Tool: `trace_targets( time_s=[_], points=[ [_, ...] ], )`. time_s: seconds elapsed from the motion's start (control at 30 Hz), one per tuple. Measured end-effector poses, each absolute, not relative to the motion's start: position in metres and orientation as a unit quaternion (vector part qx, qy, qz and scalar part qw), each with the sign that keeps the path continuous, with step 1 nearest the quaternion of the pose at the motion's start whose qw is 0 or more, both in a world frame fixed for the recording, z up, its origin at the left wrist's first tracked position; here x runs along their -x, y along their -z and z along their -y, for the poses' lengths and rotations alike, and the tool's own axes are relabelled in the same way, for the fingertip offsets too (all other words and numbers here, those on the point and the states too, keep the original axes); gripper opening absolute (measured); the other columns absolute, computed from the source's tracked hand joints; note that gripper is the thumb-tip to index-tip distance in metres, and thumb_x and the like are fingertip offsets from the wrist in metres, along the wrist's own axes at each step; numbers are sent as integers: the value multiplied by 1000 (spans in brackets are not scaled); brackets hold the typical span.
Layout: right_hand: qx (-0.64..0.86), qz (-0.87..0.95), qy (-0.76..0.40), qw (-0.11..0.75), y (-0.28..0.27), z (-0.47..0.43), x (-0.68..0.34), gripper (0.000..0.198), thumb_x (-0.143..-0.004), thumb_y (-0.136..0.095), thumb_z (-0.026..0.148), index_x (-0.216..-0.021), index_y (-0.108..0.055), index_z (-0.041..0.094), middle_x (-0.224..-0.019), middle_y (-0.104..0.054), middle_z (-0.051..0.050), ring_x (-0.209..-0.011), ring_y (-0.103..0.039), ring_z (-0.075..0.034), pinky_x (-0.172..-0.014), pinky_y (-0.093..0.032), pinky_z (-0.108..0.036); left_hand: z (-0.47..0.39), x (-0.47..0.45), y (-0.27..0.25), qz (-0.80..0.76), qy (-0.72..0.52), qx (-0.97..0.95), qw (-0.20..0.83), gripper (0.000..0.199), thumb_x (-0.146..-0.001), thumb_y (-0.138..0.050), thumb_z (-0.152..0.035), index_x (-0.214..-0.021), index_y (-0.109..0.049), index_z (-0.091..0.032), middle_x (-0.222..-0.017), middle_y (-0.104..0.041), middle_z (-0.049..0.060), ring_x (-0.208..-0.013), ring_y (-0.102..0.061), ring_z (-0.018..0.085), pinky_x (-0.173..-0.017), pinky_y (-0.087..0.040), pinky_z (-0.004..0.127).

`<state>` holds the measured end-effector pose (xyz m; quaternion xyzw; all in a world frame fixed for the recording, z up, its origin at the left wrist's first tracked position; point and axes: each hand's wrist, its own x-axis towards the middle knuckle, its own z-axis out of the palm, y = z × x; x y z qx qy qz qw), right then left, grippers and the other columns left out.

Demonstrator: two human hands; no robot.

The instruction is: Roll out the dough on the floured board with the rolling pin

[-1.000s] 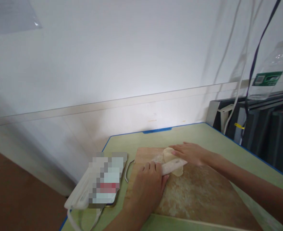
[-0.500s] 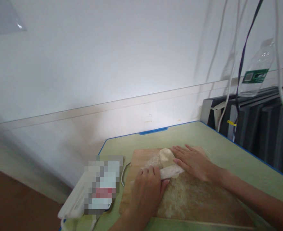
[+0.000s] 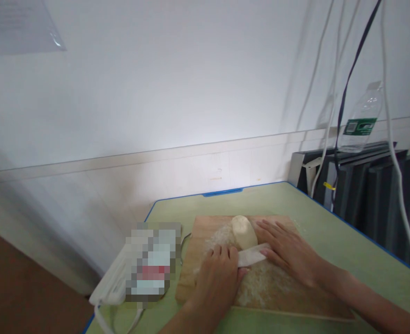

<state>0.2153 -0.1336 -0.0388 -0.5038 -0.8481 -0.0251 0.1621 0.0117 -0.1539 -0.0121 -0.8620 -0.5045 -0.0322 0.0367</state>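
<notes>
In the head view, a wooden board [image 3: 205, 227] lies on a pale green worktop [image 3: 260, 199] with blue edging, and a pale, rounded piece of dough [image 3: 244, 232] lies flat on it, toward the board's far edge and between the two hands. A short whitish rolling pin [image 3: 251, 256] crosses just on the near side of the dough, meeting its near edge; whether any dough runs under the pin cannot be told. The left hand [image 3: 220, 273] has its grip curled around the pin's left end, fingers bent over the top and thumb tucked along the near side. The right hand [image 3: 288, 250] lies over the pin's other end with its grip spread, fingers stretched out flat past the dough's right side and thumb resting on the pin. White flour [image 3: 257, 287] dusts the board around both hands. Left of the board, a thin curved metal piece [image 3: 183, 246] shows at its edge, and beyond that a phone [image 3: 159, 260], its screen pixelated, leans against a white device [image 3: 112, 276] with a white cord [image 3: 102, 320]. At the right, a clear bottle [image 3: 361, 123] with a green label stands on dark panels [image 3: 382, 181], near hanging cables [image 3: 387, 106] before the white wall [image 3: 156, 93].
</notes>
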Motion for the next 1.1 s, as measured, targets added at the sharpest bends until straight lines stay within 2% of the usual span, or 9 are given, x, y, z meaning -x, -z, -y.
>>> trace_targets(
  time_s=[0.1,0.27,0.4,0.53,0.63,0.77,0.93,1.1],
  points=[
    [498,851,49,161,41,142,-217,57,-87,-33,49,-131,-39,14,-135,-40,-14,-127,-30,-24,-104,-24,-46,154,-13,14,498,26,865,48,19,-82,-56,-30,-93,-54,-15,-90,-60,8,-86,-54,26,-73,-44,40],
    [466,873,52,136,37,141,-219,46,-86,-39,47,-118,-52,17,-125,-51,-13,-119,-41,-25,-101,-28,-48,156,-10,14,495,41,866,55,19,-83,-53,-32,-92,-54,-15,-88,-60,7,-84,-55,26,-71,-45,38],
    [429,890,84,128,13,124,-215,44,-84,-40,49,-110,-56,17,-117,-56,-14,-114,-46,-28,-101,-25,-52,152,0,10,503,74,859,65,16,-87,-47,-28,-96,-53,-16,-93,-59,6,-86,-55,23,-72,-45,35],
    [385,908,73,149,-13,98,-205,43,-87,-35,49,-100,-57,15,-114,-55,-14,-111,-47,-25,-96,-35,-42,141,11,12,537,110,832,90,17,-89,-40,-27,-94,-52,-16,-90,-58,5,-86,-55,21,-72,-44,32],
    [411,900,20,146,-16,76,-196,44,-89,-31,46,-112,-50,14,-124,-49,-14,-112,-48,-22,-91,-40,-37,134,15,18,545,120,823,103,18,-89,-39,-28,-93,-53,-16,-88,-59,5,-83,-55,21,-70,-43,33],
    [459,877,-5,144,-6,51,-185,58,-88,-26,50,-129,-37,10,-133,-41,-18,-121,-39,-26,-97,-33,-43,132,16,23,542,128,825,98,16,-88,-41,-27,-92,-52,-17,-86,-58,4,-82,-55,21,-69,-42,32],
    [496,859,-35,119,2,43,-180,68,-86,-20,57,-129,-41,8,-130,-44,-19,-117,-43,-31,-95,-32,-50,133,15,21,537,118,831,90,16,-88,-41,-29,-91,-52,-17,-86,-58,4,-81,-55,20,-69,-41,31],
    [497,861,-75,73,9,50,-186,65,-87,-15,58,-130,-41,17,-132,-45,-9,-120,-41,-27,-97,-29,-52,133,12,21,530,102,832,128,18,-86,-44,-33,-89,-52,-17,-84,-57,5,-78,-54,22,-68,-41,33]
  ],
)
